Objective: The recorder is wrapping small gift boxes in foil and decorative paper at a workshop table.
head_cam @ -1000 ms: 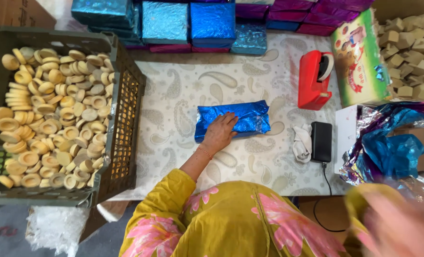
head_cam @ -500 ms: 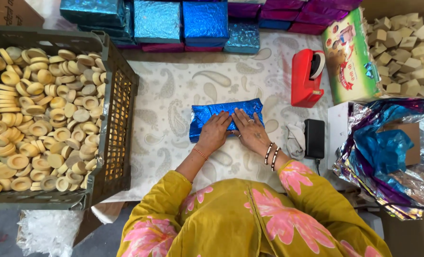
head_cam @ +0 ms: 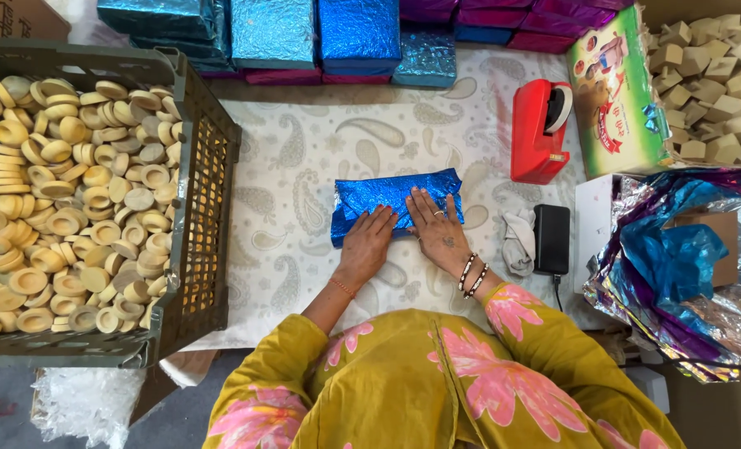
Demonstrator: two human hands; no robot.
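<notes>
Hands, left (head_cam: 368, 239) and right (head_cam: 437, 230), press flat, fingers spread, on a crinkled blue foil-wrapped block (head_cam: 395, 199).

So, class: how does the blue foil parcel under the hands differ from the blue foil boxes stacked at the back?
The blue foil parcel lies alone and crumpled under both hands; the stacked foil boxes sit untouched, side by side. The parcel looks flatter, with loose ends; the boxes look taut and square. Both wear shiny blue foil.
</notes>
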